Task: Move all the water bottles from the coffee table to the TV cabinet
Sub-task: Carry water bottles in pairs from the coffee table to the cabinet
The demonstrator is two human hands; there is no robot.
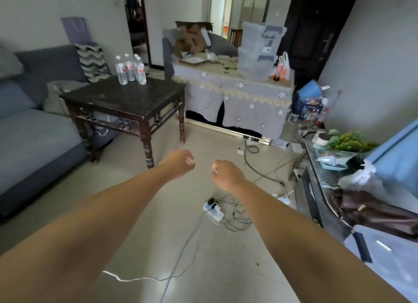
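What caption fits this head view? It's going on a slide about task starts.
Both empty hands, left and right, reach toward water bottles clustered on the dark coffee table.

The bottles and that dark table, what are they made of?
The water bottles look like clear thin plastic: you see through them, with white caps. The coffee table looks like dark varnished wood, with turned legs and a faintly shiny top.

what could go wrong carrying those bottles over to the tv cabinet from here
1. The power strip and loose cables lie on the floor ahead, a likely trip hazard.
2. The water bottles stand tightly clustered on the coffee table; grabbing one may topple its neighbours.
3. The TV cabinet top looks crowded with a brown bag and potted plant, so free space may be tight.
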